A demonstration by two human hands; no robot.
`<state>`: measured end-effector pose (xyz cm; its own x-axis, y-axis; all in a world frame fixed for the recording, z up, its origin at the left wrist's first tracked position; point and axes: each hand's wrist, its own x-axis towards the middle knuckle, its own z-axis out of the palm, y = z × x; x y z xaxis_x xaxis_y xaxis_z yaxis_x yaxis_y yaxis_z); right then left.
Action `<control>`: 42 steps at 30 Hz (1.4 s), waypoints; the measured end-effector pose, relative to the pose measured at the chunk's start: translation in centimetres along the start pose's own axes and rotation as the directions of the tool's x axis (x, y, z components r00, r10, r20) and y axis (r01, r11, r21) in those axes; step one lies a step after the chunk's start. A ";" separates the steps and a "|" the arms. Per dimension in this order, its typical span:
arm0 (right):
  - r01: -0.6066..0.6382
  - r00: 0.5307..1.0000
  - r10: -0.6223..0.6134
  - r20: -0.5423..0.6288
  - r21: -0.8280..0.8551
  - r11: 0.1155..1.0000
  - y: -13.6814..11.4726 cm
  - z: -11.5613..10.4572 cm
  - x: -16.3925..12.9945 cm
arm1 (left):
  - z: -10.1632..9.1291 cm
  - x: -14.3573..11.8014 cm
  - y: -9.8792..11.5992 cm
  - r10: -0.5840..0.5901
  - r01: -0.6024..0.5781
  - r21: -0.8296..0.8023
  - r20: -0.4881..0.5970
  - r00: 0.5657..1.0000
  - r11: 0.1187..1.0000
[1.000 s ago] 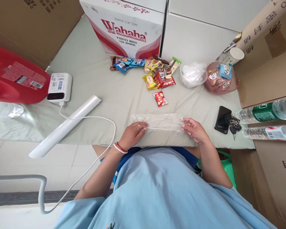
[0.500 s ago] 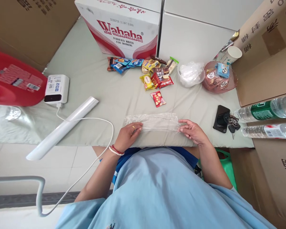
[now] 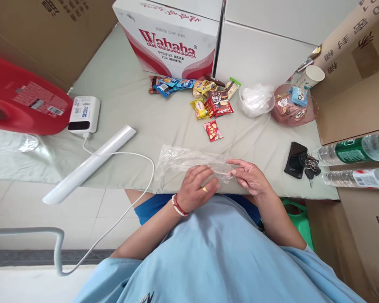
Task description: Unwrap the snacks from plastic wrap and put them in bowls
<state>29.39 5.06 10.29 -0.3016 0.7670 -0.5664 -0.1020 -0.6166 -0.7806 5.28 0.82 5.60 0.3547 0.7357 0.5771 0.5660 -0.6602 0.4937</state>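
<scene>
**Clear bag: left hand shifted to its right end**

We noted the left hand had crossed over; its fingers lay spread on the clear plastic bag, whose right end the right hand pinched, on the desk.

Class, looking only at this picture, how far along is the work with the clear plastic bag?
Done: little; the clear plastic bag lies flat and looks empty. In hand: the left hand and right hand both work at its right end, near the table's front edge. Left: the snack packets are all outside the bag, heaped by the Wahaha box.
</scene>
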 end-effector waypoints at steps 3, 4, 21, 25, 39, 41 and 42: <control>0.005 1.000 -0.004 -0.004 0.020 1.000 -0.2 1.0 -0.2 | 1.5 0.5 0.6 0.072 -0.072 0.014 0.003 0.997 0.997; 0.007 1.000 -0.007 -0.008 0.020 1.000 -0.2 1.2 -0.2 | 1.8 0.6 0.6 0.071 -0.071 0.013 -0.001 0.998 0.997; 0.172 0.981 -0.188 -0.055 -0.220 0.960 1.1 0.0 0.2 | 0.3 1.8 -0.8 -0.640 0.583 -0.504 0.077 0.765 0.637; 0.178 0.974 -0.199 -0.104 -0.184 0.967 0.8 0.1 0.0 | 0.0 2.1 -1.2 -0.671 0.588 -0.486 0.006 0.741 0.646; 0.046 0.997 -0.039 0.069 -0.098 0.994 1.6 3.2 0.3 | 0.8 1.3 1.0 -0.219 0.202 -0.132 -0.132 0.967 0.971; 0.091 0.994 -0.083 0.076 -0.109 0.990 1.8 3.4 0.3 | 1.0 1.1 1.1 -0.166 0.154 -0.110 -0.110 0.980 0.982; 0.111 0.992 -0.105 0.068 -0.104 0.988 1.9 3.4 0.4 | 1.0 1.0 1.1 -0.145 0.133 -0.118 -0.096 0.985 0.984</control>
<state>25.83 3.55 9.50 -0.3527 0.8136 -0.4623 -0.0362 -0.5056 -0.8620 7.04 1.00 6.06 0.1957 0.8053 0.5597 0.5167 -0.5697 0.6391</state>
